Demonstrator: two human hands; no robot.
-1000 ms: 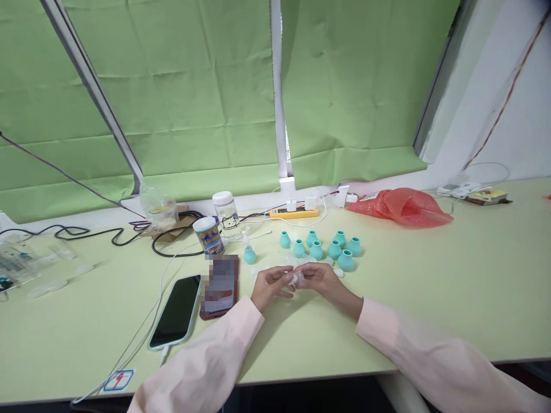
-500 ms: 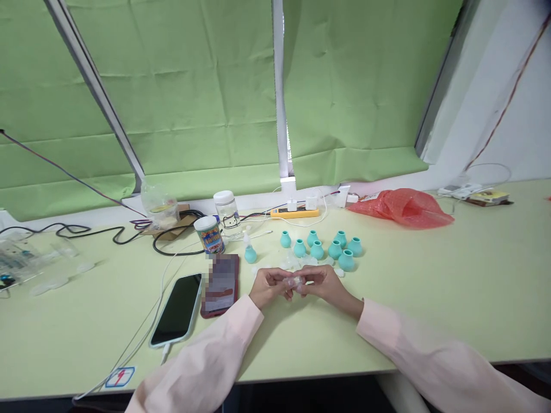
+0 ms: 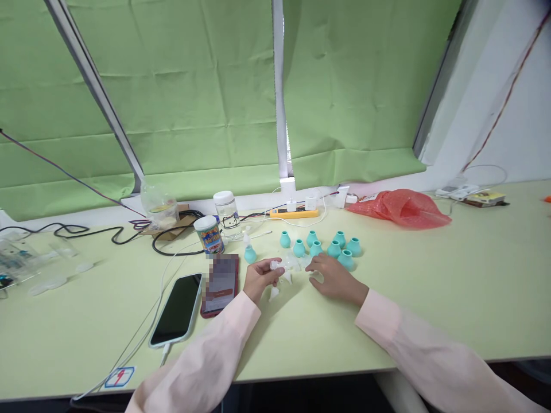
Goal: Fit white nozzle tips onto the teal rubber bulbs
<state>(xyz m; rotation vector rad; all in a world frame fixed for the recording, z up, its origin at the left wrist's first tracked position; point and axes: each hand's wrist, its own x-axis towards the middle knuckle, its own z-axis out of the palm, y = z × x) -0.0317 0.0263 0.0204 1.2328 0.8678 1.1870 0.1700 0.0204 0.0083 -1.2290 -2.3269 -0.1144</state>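
Observation:
My left hand [image 3: 260, 277] is closed, pinching a small clear plastic piece [image 3: 276, 265] between thumb and fingers. My right hand [image 3: 333, 279] hovers low over the table with thumb and fingers apart, its fingertips beside several loose translucent pieces [image 3: 293, 263]. Just beyond the hands stand several turquoise rubber bulbs [image 3: 298, 248] with open necks. A turquoise bulb fitted with a clear nozzle [image 3: 250, 254] stands apart on the left. Below my left fingers lies a small translucent cone-like piece [image 3: 274, 293].
Left of my hands lie a red-cased phone [image 3: 220, 287] and a phone [image 3: 177, 310] on a white cable. Behind them stand a printed tin [image 3: 209, 235] and a clear jar [image 3: 227, 209]. A yellow power strip [image 3: 295, 214] and red plastic bag [image 3: 400, 208] lie at the back.
My hands have parted. The left keeps the clear piece and has moved slightly left; the right has let go and moved right, its fingers spreading near the loose pieces.

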